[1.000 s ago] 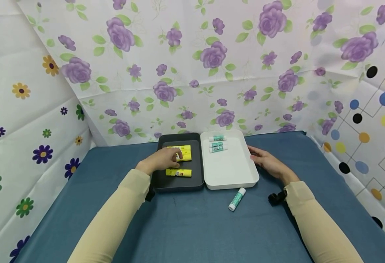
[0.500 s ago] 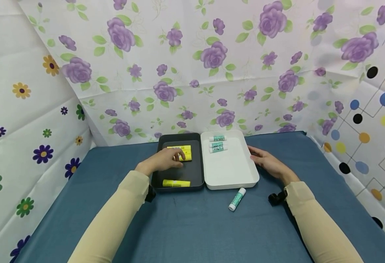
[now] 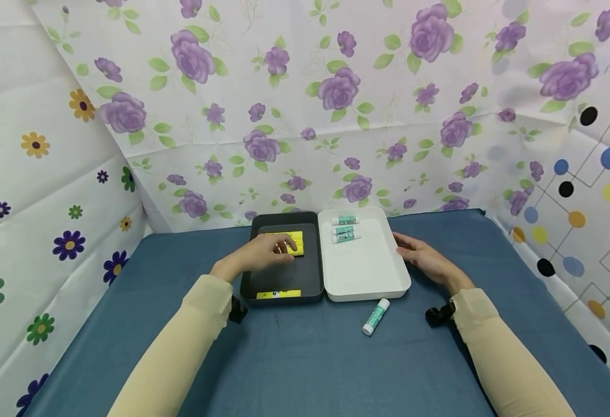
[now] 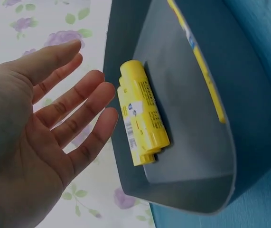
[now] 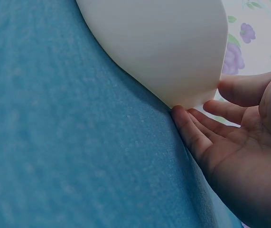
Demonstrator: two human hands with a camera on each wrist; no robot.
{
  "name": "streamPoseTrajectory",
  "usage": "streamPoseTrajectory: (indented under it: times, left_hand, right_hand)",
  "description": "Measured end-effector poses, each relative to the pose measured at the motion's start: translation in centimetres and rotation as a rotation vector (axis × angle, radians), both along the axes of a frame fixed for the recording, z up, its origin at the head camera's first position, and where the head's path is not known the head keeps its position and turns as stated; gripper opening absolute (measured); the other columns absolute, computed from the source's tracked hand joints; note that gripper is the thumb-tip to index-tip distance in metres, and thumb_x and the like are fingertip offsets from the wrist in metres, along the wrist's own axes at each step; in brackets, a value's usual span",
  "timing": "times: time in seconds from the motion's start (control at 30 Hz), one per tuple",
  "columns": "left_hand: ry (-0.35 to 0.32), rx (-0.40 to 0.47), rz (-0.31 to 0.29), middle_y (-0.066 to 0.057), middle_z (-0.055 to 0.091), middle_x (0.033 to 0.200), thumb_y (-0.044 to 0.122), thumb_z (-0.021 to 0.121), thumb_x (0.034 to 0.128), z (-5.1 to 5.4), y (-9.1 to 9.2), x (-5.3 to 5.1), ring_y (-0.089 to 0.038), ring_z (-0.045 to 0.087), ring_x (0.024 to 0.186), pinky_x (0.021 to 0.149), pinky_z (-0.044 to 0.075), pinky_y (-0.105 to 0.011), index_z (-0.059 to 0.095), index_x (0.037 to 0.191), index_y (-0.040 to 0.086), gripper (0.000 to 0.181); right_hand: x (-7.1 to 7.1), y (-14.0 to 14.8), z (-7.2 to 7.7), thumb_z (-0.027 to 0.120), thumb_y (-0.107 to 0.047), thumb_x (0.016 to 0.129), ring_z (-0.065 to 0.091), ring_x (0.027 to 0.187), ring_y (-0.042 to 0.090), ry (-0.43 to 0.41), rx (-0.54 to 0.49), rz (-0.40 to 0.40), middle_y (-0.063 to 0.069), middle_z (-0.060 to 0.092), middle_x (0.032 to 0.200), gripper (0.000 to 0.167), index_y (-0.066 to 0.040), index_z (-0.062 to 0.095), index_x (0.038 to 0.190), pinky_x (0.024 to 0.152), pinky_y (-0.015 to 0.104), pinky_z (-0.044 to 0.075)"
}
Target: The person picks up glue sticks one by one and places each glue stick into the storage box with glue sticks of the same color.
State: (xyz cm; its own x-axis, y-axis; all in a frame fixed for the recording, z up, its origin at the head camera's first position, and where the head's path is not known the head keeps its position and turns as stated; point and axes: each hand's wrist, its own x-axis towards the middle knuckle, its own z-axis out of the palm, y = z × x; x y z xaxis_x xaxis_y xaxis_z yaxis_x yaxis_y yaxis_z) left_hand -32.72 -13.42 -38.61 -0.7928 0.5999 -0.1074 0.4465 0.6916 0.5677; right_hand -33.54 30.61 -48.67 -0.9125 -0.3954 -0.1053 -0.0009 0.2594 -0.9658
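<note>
My left hand (image 3: 264,252) hovers over the dark grey tray (image 3: 312,272), fingers loosely bent and holding nothing. Close by its fingertips, yellow glue sticks (image 4: 142,111) lie side by side in that tray; in the head view the hand partly covers them. Another yellow glue stick (image 3: 278,294) lies along the tray's near wall, partly hidden by the rim. At the white tray (image 3: 364,272), my right hand (image 3: 427,260) touches the right side. The right wrist view shows its thumb and fingertips (image 5: 180,114) against the outer wall, fingers fairly straight.
Several white-and-green glue sticks (image 3: 346,237) lie at the back of the white tray. One more green-labelled stick (image 3: 376,317) lies on the blue cloth (image 3: 305,359) in front. Flowered sheeting (image 3: 305,116) hangs behind the trays, which stand side by side.
The separate yellow glue stick has rolled toward me, from mid-tray to the near wall. My left hand has shifted slightly, its fingers off that stick. The right hand stays put.
</note>
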Motion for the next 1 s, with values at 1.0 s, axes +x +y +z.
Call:
streamPoseTrajectory:
  times: [1.0]
  left_hand:
    - [0.006, 0.262, -0.127, -0.001, 0.067, 0.105, 0.020, 0.066, 0.1049, -0.2, 5.7, 6.3, -0.016, 0.065, 0.094, 0.085, 0.054, -0.033, 0.065, 0.131, 0.013, 0.027]
  right_hand:
    - [-0.3, 0.1, -0.4, 0.044, -0.024, 0.114, 0.010, 0.158, 0.041, -0.009, 0.002, 0.000, 0.018, 0.009, 0.173, 0.065, -0.008, 0.011, 0.168, 0.122, 0.065, 0.012]
